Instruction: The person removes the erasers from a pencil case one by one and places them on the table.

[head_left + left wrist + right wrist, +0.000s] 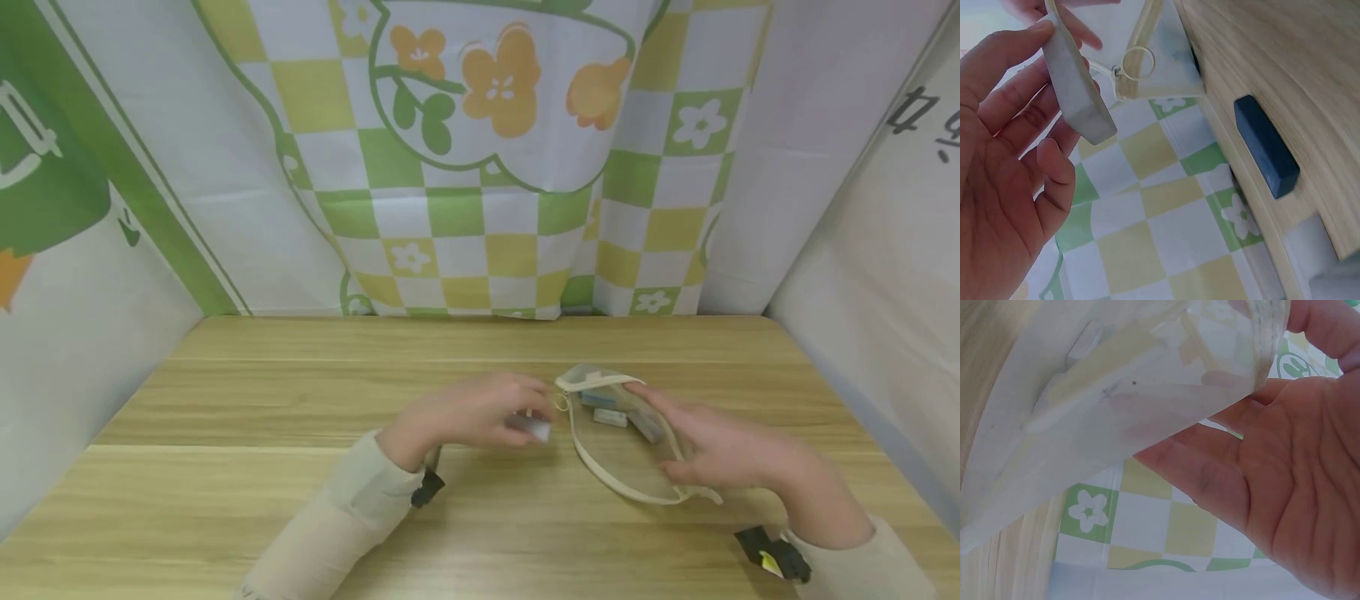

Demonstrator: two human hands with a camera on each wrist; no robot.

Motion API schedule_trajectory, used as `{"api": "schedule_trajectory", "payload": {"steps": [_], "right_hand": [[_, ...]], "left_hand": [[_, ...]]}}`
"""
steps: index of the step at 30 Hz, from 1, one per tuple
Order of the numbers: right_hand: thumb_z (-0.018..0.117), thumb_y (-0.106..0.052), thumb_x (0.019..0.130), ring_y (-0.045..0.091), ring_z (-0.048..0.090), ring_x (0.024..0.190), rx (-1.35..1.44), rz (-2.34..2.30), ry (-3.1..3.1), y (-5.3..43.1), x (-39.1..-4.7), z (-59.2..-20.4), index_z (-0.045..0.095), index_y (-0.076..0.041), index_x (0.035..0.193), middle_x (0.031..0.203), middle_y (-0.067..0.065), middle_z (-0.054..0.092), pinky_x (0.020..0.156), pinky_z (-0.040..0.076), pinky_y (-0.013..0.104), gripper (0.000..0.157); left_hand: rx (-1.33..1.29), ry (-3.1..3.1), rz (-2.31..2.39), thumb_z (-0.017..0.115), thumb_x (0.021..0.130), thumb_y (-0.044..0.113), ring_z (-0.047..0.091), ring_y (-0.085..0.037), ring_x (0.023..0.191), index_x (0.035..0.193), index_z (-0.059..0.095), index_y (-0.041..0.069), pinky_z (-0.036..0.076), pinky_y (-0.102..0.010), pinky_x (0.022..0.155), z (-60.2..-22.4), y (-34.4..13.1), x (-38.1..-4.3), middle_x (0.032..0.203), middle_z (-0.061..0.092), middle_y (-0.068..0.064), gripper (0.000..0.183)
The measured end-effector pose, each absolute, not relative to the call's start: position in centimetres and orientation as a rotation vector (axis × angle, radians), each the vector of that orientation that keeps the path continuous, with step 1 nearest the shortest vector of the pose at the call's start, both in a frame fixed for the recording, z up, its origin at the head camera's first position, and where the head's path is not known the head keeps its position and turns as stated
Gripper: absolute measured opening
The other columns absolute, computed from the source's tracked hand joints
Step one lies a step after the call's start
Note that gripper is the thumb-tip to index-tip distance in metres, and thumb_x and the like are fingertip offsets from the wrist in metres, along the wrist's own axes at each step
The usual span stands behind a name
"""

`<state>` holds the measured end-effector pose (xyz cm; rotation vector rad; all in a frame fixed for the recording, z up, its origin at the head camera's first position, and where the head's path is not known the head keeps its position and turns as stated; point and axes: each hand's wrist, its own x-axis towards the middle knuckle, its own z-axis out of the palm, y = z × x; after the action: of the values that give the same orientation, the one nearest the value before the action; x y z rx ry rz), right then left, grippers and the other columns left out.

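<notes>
My left hand [480, 410] pinches a pale grey-white block [1079, 94], like an eraser, between thumb and fingers, just left of the pouch mouth. An open see-through zip pouch [622, 457] with a cream edge lies in front of my right hand [731, 442]. That hand holds the pouch's right rim, thumb on the near side and fingers on the far side. Several small blocks, among them a white one [611, 417] and a bluish one [598, 398], lie inside. A ring-shaped zip pull [1139, 63] hangs at the pouch's left corner.
In the left wrist view a dark blue block [1266, 147] lies on the wooden table [225, 400]; the head view does not show it. A checked floral curtain [480, 217] hangs behind the table, with pale panels [877, 250] at both sides.
</notes>
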<state>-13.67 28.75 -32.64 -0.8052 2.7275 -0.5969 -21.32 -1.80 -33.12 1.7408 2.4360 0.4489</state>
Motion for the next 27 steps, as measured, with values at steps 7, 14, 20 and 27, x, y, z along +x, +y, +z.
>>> {"api": "schedule_trajectory", "payload": {"steps": [7, 14, 20, 27], "right_hand": [[0.075, -0.019, 0.081, 0.029, 0.064, 0.103, -0.816, -0.591, 2.725, 28.7, -13.7, -32.6, 0.016, -0.010, 0.157, 0.149, 0.031, 0.041, 0.088, 0.053, 0.054, 0.097], [0.073, -0.018, 0.082, 0.034, 0.061, 0.115, -0.816, -0.589, 2.740, 28.7, -13.5, -32.6, 0.018, -0.011, 0.157, 0.151, 0.028, 0.042, 0.094, 0.050, 0.057, 0.094], [0.072, -0.017, 0.084, 0.036, 0.059, 0.120, -0.821, -0.592, 2.732, 28.8, -13.4, -32.4, 0.016, -0.012, 0.158, 0.152, 0.026, 0.040, 0.097, 0.048, 0.057, 0.093], [0.072, -0.017, 0.084, 0.032, 0.062, 0.114, -0.820, -0.584, 2.741, 28.8, -13.4, -32.4, 0.015, -0.013, 0.158, 0.152, 0.025, 0.042, 0.094, 0.050, 0.056, 0.093]], "left_hand": [[1.684, 2.461, 0.444, 0.070, 0.088, 0.012, 0.061, -0.011, 0.093, 0.115, 0.071, 0.004, 0.051, -0.020, 0.084, -33.3, -2.6, -21.4, 0.109, 0.067, -0.003, 0.027], [1.637, 2.469, 0.434, 0.070, 0.088, 0.012, 0.060, -0.009, 0.090, 0.114, 0.071, 0.006, 0.051, -0.018, 0.081, -33.6, -3.1, -21.4, 0.106, 0.067, -0.002, 0.027], [1.613, 2.465, 0.443, 0.071, 0.087, 0.012, 0.059, -0.009, 0.087, 0.113, 0.072, 0.006, 0.050, -0.018, 0.079, -33.8, -3.7, -21.5, 0.104, 0.067, -0.001, 0.026], [1.576, 2.470, 0.480, 0.071, 0.086, 0.010, 0.058, -0.008, 0.087, 0.112, 0.072, 0.005, 0.050, -0.018, 0.079, -34.2, -4.3, -21.8, 0.104, 0.067, 0.000, 0.027]]}}
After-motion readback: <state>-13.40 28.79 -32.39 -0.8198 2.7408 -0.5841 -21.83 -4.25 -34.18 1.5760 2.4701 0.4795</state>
